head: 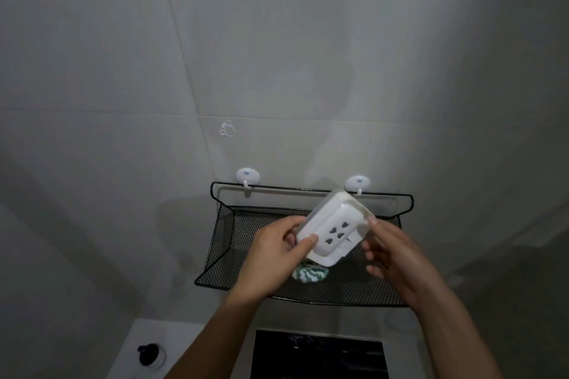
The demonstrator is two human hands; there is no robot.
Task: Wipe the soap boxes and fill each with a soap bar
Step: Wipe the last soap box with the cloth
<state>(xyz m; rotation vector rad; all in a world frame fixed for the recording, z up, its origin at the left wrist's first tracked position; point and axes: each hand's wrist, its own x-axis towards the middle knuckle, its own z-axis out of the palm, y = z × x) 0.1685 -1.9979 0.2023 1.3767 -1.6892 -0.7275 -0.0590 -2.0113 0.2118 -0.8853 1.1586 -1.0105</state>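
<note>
My left grip point(278, 251) is pinching the tilted soap box point(332, 229) above the mesh shelf point(215, 243); my right grip point(389, 251), at 3 o'clock, is hovering wide, so the box may be slipping down.

You hold the soap box point(334, 228) above the wall basket point(221, 243), cloth point(309, 274) lying beneath it.

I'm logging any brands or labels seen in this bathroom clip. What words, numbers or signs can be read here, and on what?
No readable text anywhere.
Left wall hook: a small blue mark, too blurred to read.
Right wall hook: the same kind of blue mark, too blurred to read.
White soap box, gripped by the left hand: only heart-shaped drain holes, no lettering.
Dark bottle on the counter: no label legible.
</note>
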